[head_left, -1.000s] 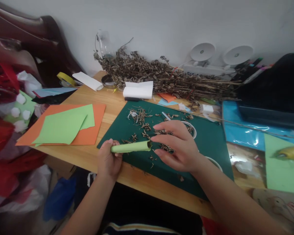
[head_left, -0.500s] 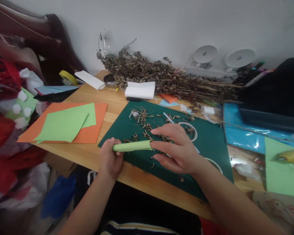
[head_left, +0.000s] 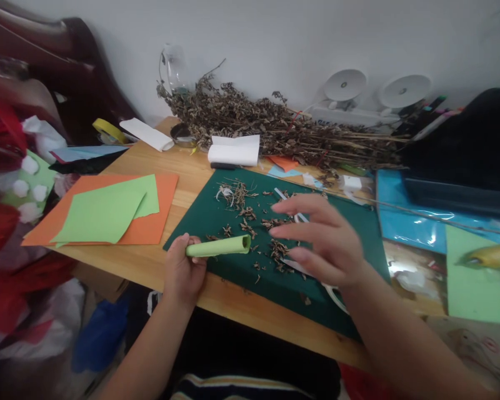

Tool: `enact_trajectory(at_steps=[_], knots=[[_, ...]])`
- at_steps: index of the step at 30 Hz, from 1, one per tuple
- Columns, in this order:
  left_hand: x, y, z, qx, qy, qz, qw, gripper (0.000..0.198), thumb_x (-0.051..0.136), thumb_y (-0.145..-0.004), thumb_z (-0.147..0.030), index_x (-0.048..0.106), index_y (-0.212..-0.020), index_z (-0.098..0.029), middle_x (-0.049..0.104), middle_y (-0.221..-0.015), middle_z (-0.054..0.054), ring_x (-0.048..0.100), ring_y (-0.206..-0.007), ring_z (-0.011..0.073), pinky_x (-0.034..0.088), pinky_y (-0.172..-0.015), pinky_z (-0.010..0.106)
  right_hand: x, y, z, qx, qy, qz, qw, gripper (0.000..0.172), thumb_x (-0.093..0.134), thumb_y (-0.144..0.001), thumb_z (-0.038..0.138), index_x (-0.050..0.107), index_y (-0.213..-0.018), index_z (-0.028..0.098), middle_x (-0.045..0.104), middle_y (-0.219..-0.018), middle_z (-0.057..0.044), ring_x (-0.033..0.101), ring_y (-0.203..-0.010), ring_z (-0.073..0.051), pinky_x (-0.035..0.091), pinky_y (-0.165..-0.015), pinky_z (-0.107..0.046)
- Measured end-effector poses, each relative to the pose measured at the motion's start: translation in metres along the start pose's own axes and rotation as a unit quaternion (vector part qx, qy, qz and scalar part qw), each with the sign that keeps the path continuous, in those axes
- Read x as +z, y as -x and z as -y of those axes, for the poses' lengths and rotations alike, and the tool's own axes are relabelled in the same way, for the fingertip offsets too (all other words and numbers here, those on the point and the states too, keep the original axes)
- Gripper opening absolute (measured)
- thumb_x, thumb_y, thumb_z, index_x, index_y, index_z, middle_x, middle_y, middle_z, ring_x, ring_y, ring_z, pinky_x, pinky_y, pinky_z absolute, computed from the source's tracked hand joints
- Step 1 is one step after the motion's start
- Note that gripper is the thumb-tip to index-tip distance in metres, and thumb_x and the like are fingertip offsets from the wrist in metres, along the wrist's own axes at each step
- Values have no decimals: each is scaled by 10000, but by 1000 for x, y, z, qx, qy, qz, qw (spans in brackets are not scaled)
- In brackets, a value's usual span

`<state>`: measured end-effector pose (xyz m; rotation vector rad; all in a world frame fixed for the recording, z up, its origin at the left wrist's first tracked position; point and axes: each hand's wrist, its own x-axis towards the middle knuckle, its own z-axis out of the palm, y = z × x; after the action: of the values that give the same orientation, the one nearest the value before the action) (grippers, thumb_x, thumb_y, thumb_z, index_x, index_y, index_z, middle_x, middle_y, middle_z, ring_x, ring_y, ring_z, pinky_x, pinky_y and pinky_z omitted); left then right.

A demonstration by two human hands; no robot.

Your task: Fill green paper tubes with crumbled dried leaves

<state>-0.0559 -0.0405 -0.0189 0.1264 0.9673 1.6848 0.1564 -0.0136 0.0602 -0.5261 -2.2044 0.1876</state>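
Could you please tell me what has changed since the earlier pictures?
The right hand has moved rightward, away from the open end of the green paper tube, leaving a gap. The left hand still grips the tube's other end. The orange sheet stays put.

The pale wooden surface (head_left: pixel 141 166) is packed: a flat orange paper sheet (head_left: pixel 159 229) over on the left, a dark green rectangular mat (head_left: pixel 198 221) across the middle, a long bundle of dried brown stalks (head_left: pixel 233 114) stretching along the back, a glossy blue plastic sheet (head_left: pixel 420 228) to the right!
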Motion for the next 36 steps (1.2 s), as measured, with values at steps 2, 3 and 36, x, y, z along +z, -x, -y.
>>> enact_trajectory(at_steps=[2,3,36], knots=[[-3,-2,0,-3,10,0,1000,161,501,-678,-113,437,-531,-127,474,-475,-29,385,-347,14,267,-276,71,-9,-1,-5,72,33,-25,997,172,418,-785,219,557,-885,206,532,-999,-72,514,-905,-166,436,-770,-321],[-5,-3,0,-4,12,7,1000,161,506,-680,-121,435,-536,-130,476,-477,-35,374,-336,10,294,-288,79,-12,-1,-8,108,66,1,992,171,418,-790,233,561,-877,202,548,-967,-69,523,-895,-171,435,-769,-325],[-16,-7,0,-12,10,59,998,158,582,-644,-180,454,-559,-142,513,-524,-55,353,-317,-16,345,-331,97,38,17,-42,290,235,362,854,181,400,-778,169,582,-771,166,599,-734,-78,559,-703,-194,360,-532,-258]])
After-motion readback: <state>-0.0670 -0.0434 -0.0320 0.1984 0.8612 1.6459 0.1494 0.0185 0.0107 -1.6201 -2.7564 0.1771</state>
